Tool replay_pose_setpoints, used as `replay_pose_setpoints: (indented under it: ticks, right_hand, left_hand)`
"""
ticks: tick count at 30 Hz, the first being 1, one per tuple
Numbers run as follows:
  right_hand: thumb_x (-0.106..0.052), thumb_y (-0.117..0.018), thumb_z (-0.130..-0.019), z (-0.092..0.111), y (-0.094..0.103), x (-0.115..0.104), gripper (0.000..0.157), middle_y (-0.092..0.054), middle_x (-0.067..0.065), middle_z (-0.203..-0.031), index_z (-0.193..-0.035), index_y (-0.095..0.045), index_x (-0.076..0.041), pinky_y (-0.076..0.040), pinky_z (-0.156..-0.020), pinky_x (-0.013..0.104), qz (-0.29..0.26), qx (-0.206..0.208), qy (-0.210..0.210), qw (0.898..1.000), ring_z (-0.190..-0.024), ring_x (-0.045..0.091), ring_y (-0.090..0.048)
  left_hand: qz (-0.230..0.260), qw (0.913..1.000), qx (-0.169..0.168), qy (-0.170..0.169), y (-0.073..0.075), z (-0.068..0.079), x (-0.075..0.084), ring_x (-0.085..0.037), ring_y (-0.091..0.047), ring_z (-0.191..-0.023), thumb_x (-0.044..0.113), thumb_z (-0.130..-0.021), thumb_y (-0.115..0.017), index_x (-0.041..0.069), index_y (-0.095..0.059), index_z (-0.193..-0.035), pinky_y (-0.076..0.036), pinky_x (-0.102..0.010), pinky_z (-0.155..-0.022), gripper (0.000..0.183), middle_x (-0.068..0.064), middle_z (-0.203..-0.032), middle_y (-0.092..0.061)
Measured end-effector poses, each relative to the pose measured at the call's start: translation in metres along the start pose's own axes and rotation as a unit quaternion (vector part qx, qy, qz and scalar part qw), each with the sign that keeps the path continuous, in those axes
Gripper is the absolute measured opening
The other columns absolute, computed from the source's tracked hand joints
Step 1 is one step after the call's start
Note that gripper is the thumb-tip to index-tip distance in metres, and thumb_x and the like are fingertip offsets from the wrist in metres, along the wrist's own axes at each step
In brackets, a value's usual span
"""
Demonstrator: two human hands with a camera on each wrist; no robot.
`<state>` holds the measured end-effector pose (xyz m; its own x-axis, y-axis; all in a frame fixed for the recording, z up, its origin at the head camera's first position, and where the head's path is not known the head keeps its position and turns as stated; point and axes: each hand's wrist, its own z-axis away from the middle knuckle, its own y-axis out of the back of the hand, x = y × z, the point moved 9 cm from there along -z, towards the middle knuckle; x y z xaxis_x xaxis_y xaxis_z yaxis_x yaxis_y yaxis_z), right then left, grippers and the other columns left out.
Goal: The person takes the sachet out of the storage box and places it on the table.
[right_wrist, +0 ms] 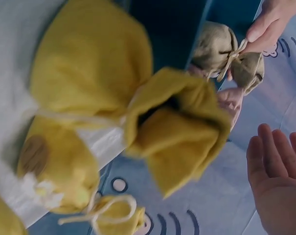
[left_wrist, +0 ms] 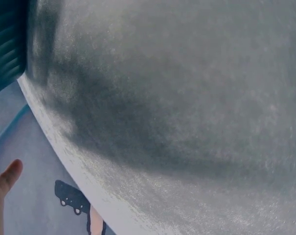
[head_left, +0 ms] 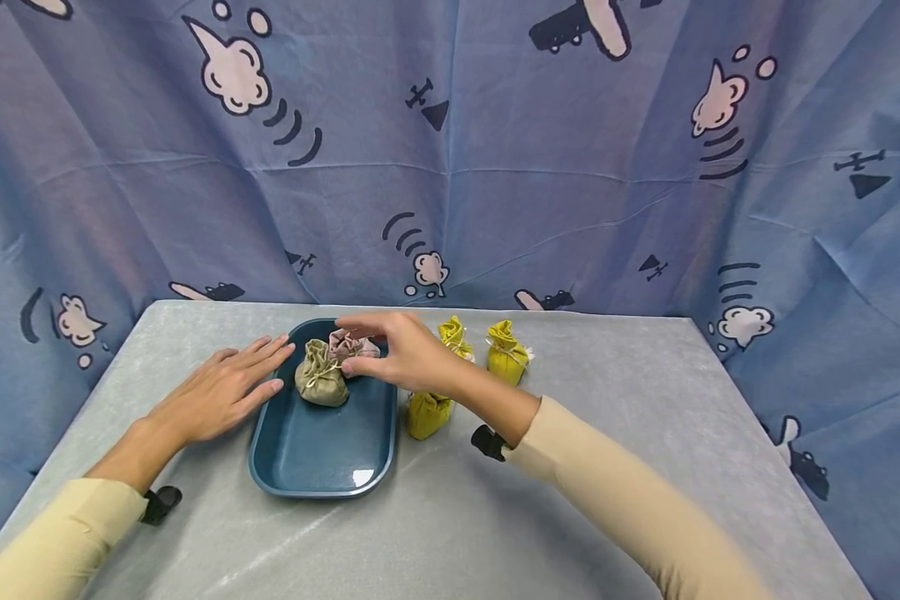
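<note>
A blue tray (head_left: 322,458) holds an olive drawstring pouch (head_left: 320,387) and a pink drawstring pouch (head_left: 348,343) near its far end. My left hand (head_left: 221,392) lies with extended fingers at the tray's left rim, its thumb close to the olive pouch. Over the tray's far right part reaches my right hand (head_left: 408,357), its thumb and fingers spread apart around the pink pouch, which they partly hide. In the right wrist view the fingers of the right hand (right_wrist: 277,181) look loosely straight. Whether they touch the pink pouch, I cannot tell.
Three yellow drawstring pouches stand right of the tray: a near one (head_left: 427,414), a far one (head_left: 456,335) partly behind my right hand, and one farther right (head_left: 507,354). A grey cloth covers the table (head_left: 607,467). Behind it hangs a blue patterned curtain (head_left: 495,225).
</note>
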<state>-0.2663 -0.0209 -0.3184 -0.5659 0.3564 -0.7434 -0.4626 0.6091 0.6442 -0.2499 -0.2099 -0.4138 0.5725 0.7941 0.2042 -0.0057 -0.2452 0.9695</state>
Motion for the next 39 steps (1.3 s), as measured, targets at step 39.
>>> replay_pose_setpoints:
  ticks: [39]
  right_hand:
    - [-0.019,-0.077,-0.09,-0.035,-0.057,0.011,0.061,-0.069,0.006,-0.11,-0.143,-0.052,-0.003,-0.045,-0.068,0.019,0.1,-0.023,-0.031,0.994,-0.083,0.012,-0.06]
  left_hand:
    - [0.004,0.9999,-0.01,0.009,-0.002,0.001,-0.003,-0.037,-0.032,-0.144,0.037,-0.107,-0.044,0.011,-0.036,-0.155,-0.032,-0.06,-0.106,0.056,-0.012,-0.16,-0.033]
